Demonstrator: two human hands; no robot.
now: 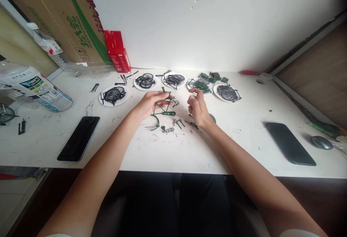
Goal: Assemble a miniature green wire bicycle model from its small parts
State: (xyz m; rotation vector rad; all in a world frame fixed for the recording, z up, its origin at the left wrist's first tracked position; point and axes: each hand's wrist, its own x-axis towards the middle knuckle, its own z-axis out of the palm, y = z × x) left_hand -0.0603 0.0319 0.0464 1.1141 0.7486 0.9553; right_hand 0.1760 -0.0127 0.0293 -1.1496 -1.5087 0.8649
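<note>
My left hand [150, 103] is closed around a small green model bicycle frame [166, 108], held just above the white table [168, 150]. My right hand [197, 108] hovers to its right, fingers curled and thumb and forefinger pinched together; whatever they hold is too small to make out. Below the hands lie several loose green and metal parts [173, 125]. Further back stand several white discs, some carrying black wheel parts [113, 94] and one carrying green parts [200, 84].
A black phone [78, 138] lies at the front left, another phone [290, 143] at the front right beside a mouse [321, 142]. A red box [118, 52] and a cardboard carton [67, 16] lean at the back left. A plastic packet [35, 87] lies far left.
</note>
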